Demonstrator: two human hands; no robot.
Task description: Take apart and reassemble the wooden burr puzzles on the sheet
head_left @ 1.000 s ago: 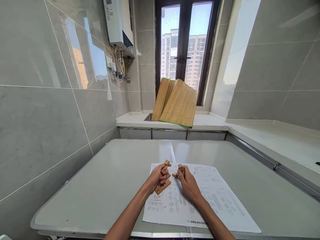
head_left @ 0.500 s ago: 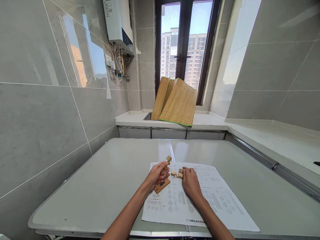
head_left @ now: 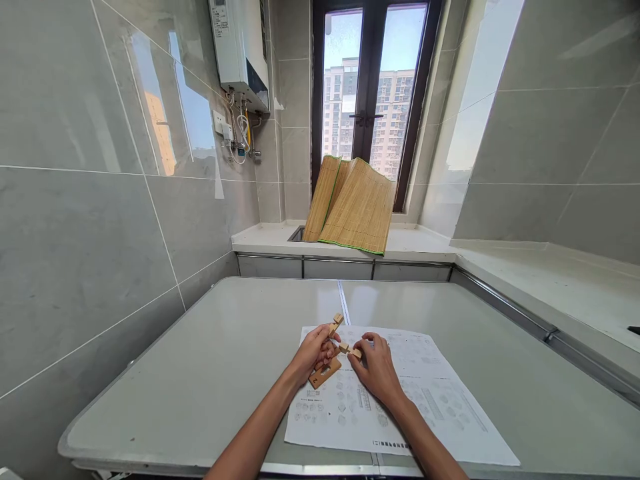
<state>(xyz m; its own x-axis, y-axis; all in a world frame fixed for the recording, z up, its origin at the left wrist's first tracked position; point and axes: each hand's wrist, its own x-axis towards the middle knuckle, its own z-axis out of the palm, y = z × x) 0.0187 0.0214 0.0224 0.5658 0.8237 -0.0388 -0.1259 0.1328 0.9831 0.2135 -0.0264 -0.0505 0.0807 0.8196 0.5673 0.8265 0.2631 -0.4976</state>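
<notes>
Left hand (head_left: 317, 352) clamped low on a block (head_left: 336, 325) — likely to free its end. Right hand (head_left: 376, 363) pinches a second block (head_left: 357, 353); sheet (head_left: 445, 397) beneath, probably for reading.

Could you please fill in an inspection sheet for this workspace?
Surface: pale table with a printed sheet lying on it.
Job's things: tilted wooden block, second block, brown board below the left hand.
Clutter: bamboo mat on the counter.
Hands: left holds the tilted wooden block; right hand touches the second block, grip unclear.
Cables: white cord looped below the wall heater.
Surroundings: window ahead, tiled walls either side.
</notes>
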